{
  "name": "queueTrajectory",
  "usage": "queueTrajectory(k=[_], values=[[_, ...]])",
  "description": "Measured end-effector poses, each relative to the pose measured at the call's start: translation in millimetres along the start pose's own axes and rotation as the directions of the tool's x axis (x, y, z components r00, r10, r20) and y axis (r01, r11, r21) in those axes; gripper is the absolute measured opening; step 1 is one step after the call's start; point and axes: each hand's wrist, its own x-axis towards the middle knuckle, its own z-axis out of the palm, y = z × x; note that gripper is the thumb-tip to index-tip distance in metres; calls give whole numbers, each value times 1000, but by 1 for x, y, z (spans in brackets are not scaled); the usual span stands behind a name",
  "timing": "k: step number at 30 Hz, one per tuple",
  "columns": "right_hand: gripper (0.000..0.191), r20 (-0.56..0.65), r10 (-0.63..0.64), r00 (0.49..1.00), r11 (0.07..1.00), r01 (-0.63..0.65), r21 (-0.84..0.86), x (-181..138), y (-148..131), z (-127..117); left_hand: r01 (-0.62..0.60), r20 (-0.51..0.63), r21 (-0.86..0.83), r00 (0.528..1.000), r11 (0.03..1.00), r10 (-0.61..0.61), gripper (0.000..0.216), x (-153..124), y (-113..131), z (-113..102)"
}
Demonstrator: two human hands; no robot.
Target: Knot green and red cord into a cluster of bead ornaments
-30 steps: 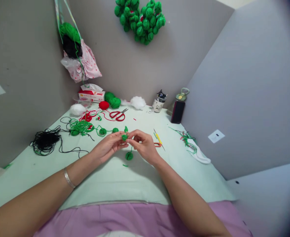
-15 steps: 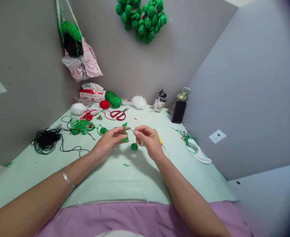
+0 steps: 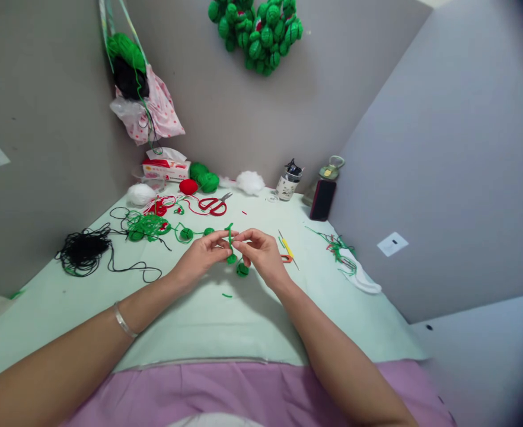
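Between the thumb and fingers of my left hand (image 3: 204,256) is a green crochet piece (image 3: 230,236), a narrow strip standing upright with a rounded lower end. My right hand (image 3: 259,250) is closed in a pinch right beside it, at the green yarn; the fingertips hide most of what is between them. Just below the hands is a small green crochet ball (image 3: 242,270) with dark lines. More such balls, one of them a green ball (image 3: 185,235), lie along a green strand left of my hands. To the right lies a yellow-handled crochet hook (image 3: 287,248), partly over an orange-handled tool (image 3: 285,258).
Red scissors (image 3: 213,206), a red yarn ball (image 3: 188,187), white stuffing (image 3: 249,183) and a tissue box (image 3: 166,171) are at the back. Black yarn (image 3: 85,250) and tangled green yarn (image 3: 148,228) lie left. A phone (image 3: 323,200) leans at right, near yarn scraps (image 3: 339,252).
My right hand has moved left, closing the gap to my left hand, where a green strand had stretched between them. The hook and orange-handled tool now show more fully.
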Motion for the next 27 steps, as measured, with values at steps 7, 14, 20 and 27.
queueTrajectory(k=[7, 14, 20, 27], values=[[29, -59, 3, 998, 999, 0, 53, 2, 2, 2, -27, 34, -3, 999, 1000, 28, 48, 0, -2, 4], [22, -165, 44, 985, 996, -30, 84, 5, -2, -2, -90, 21, -90, 995, 992, 93, 32, -2, 4, 6], [21, -136, 49, 990, 993, -33, 113, 5, 0, -2, -53, 122, -3, 991, 999, 53, 24, -3, 9, 4], [26, -143, 27, 989, 987, -4, 159, 7, 1, -10, -31, 66, -8, 997, 999, 31, 36, -3, 6, 1]])
